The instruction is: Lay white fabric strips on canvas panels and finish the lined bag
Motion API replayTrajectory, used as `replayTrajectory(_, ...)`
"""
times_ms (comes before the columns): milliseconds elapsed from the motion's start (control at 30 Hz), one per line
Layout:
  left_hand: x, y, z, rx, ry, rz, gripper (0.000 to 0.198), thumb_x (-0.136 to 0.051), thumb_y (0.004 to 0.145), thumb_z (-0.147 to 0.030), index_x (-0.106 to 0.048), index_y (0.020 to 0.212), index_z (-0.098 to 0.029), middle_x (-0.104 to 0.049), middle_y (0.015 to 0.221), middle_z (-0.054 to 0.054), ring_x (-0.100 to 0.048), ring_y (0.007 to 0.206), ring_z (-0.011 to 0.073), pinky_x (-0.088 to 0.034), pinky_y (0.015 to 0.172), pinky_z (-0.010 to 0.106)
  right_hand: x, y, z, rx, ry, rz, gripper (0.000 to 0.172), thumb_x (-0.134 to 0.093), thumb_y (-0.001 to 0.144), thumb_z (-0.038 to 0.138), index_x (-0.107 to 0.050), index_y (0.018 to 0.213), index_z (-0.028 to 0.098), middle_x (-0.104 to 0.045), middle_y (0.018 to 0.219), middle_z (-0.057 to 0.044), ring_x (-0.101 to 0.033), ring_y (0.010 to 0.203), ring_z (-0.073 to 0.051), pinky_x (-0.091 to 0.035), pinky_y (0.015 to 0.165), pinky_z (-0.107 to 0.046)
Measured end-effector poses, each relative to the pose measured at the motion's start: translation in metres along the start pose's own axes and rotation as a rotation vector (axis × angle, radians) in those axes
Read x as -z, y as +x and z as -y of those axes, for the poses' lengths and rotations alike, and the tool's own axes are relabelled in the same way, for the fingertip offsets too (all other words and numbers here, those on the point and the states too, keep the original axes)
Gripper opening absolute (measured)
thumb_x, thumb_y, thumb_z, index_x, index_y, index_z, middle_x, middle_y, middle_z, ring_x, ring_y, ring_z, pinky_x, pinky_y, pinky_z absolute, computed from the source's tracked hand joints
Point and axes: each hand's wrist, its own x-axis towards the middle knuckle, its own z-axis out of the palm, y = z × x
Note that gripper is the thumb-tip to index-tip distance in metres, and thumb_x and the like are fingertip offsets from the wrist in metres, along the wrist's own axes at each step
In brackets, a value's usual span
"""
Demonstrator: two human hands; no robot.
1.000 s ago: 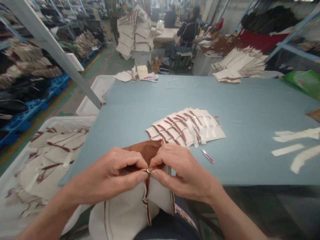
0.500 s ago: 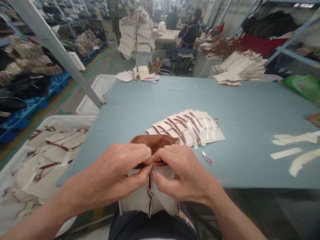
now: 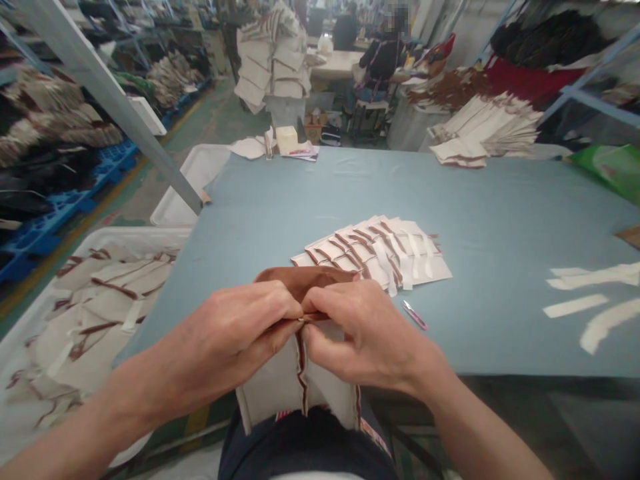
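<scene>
A cream fabric piece (image 3: 327, 380) with brown lining and a brown-edged seam down its middle hangs over my lap, in front of the table edge. My left hand (image 3: 250, 327) pinches its upper edge just left of that seam. From the other side my right hand (image 3: 355, 333) pinches the same edge, the fingertips of both hands nearly touching. The brown lining (image 3: 300, 279) stands up behind my fingers. What lies between the fingertips is too small to make out. Beyond the hands, a fanned row of similar cream pieces (image 3: 370, 250) lies on the table.
Thread snips (image 3: 415, 315) lie on the blue table (image 3: 480, 227), right of my hands. White strips (image 3: 575, 305) are farther right. A white bin (image 3: 95, 240) of cream pieces stands at left, beside a metal post (image 3: 145, 140). Across the table a person (image 3: 377, 63) sits near stacked fabric (image 3: 275, 60).
Both hands keep their pinch on the fabric edge. The edge has risen slightly and the hanging part has swung a little, showing more of my lap. The view has shifted slightly.
</scene>
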Motion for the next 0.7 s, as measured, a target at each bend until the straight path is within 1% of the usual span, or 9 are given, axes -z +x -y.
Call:
replayTrajectory(100, -0.007, -0.002, 0.003, -0.045, 0.044, -0.047, 0.020, -0.047, 0.106, -0.013, -0.063, 0.096, -0.021, -0.075, 0.083, 0.000, -0.069, 0.075, 0.0134, -0.051, 0.070, 0.023, -0.002, 0.001, -0.002, -0.006, 0.042, 0.011, 0.020, -0.054, 0.081, 0.015, -0.046, 0.064, 0.022, -0.055, 0.062, 0.003, -0.047, 0.059, -0.013, -0.030, 0.060, -0.030)
replayTrajectory(167, -0.013, -0.004, 0.007, -0.094, 0.065, -0.081, 0.019, -0.048, 0.107, -0.013, -0.062, 0.096, -0.021, -0.075, 0.084, 0.001, -0.069, 0.076, 0.0140, -0.052, 0.072, 0.023, -0.005, 0.001, -0.006, -0.017, 0.105, -0.005, 0.022, -0.054, 0.079, 0.013, -0.042, 0.062, 0.022, -0.048, 0.060, 0.004, -0.042, 0.058, -0.012, -0.027, 0.059, -0.029)
replayTrajectory(267, -0.022, -0.007, 0.014, -0.165, 0.052, -0.116, 0.015, -0.052, 0.106, -0.010, -0.059, 0.099, -0.021, -0.076, 0.088, 0.003, -0.070, 0.078, 0.0147, -0.052, 0.076, 0.024, -0.009, -0.002, -0.014, -0.077, 0.264, 0.003, 0.017, -0.054, 0.076, 0.012, -0.047, 0.063, 0.021, -0.047, 0.062, 0.005, -0.044, 0.060, -0.011, -0.028, 0.058, -0.027)
replayTrajectory(367, -0.028, -0.010, 0.018, -0.192, 0.049, -0.127, 0.015, -0.054, 0.104, -0.007, -0.059, 0.107, -0.020, -0.077, 0.092, 0.005, -0.072, 0.081, 0.0159, -0.053, 0.078, 0.026, -0.010, -0.004, -0.019, -0.167, 0.429, 0.074, 0.011, -0.053, 0.075, 0.013, -0.055, 0.067, 0.020, -0.050, 0.063, 0.006, -0.045, 0.059, -0.010, -0.030, 0.056, -0.024)
replayTrajectory(433, -0.031, -0.010, 0.019, -0.197, 0.073, -0.120, 0.016, -0.054, 0.103, -0.006, -0.060, 0.112, -0.019, -0.078, 0.096, 0.008, -0.073, 0.084, 0.0175, -0.054, 0.078, 0.027, -0.009, -0.004, -0.022, -0.235, 0.530, 0.118, 0.010, -0.052, 0.075, 0.014, -0.057, 0.069, 0.019, -0.050, 0.062, 0.006, -0.044, 0.058, -0.010, -0.031, 0.055, -0.023)
replayTrajectory(500, -0.033, -0.009, 0.019, -0.208, 0.124, -0.118, 0.017, -0.054, 0.103, -0.006, -0.061, 0.115, -0.016, -0.079, 0.102, 0.011, -0.074, 0.089, 0.0197, -0.056, 0.081, 0.029, -0.008, -0.004, -0.026, -0.295, 0.617, 0.132, 0.009, -0.052, 0.075, 0.016, -0.056, 0.069, 0.020, -0.047, 0.062, 0.007, -0.041, 0.057, -0.009, -0.031, 0.053, -0.022)
replayTrajectory(600, -0.036, -0.005, 0.019, -0.228, 0.233, -0.130, 0.017, -0.056, 0.104, -0.009, -0.061, 0.120, -0.013, -0.079, 0.106, 0.014, -0.074, 0.094, 0.0229, -0.059, 0.086, 0.033, -0.007, -0.003, -0.032, -0.348, 0.729, 0.133, 0.008, -0.053, 0.076, 0.020, -0.054, 0.069, 0.020, -0.042, 0.062, 0.007, -0.037, 0.057, -0.009, -0.029, 0.051, -0.022)
replayTrajectory(700, -0.042, -0.004, 0.022, -0.238, 0.287, -0.149, 0.022, -0.056, 0.106, -0.018, -0.060, 0.127, -0.012, -0.079, 0.113, 0.017, -0.074, 0.103, 0.0253, -0.060, 0.092, 0.037, -0.006, -0.004, -0.039, -0.387, 0.819, 0.147, 0.009, -0.056, 0.078, 0.024, -0.054, 0.070, 0.020, -0.040, 0.062, 0.007, -0.036, 0.056, -0.009, -0.029, 0.050, -0.022)
